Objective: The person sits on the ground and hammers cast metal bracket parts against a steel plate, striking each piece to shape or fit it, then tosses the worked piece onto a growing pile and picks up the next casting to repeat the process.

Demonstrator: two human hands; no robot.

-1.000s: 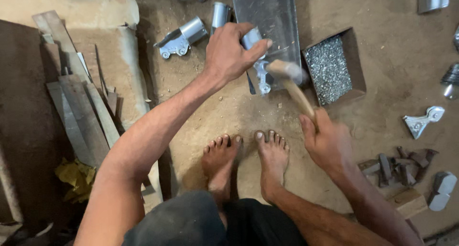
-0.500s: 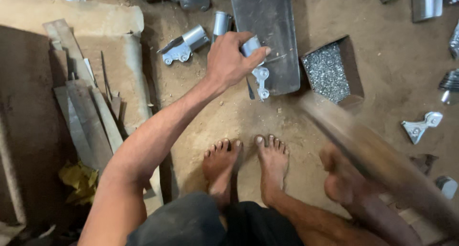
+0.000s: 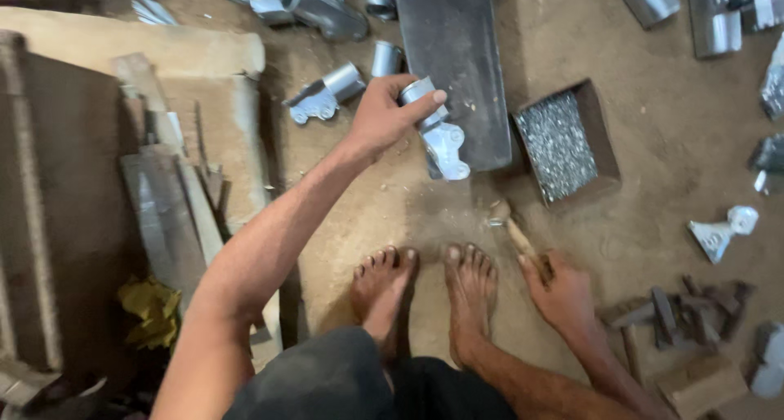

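Bracket (image 3: 441, 136), shiny metal, sits on the edge of a dark slab (image 3: 457, 61) on the dirt floor, with the left hand (image 3: 384, 114) fingers closed round its tube end. Right hand (image 3: 563, 293) fingers grip a hammer (image 3: 510, 224) low by the feet, beside a tray of nails (image 3: 563, 142).

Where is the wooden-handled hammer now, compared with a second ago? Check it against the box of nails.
Yes. The wooden-handled hammer has dropped from beside the box of nails toward the feet.
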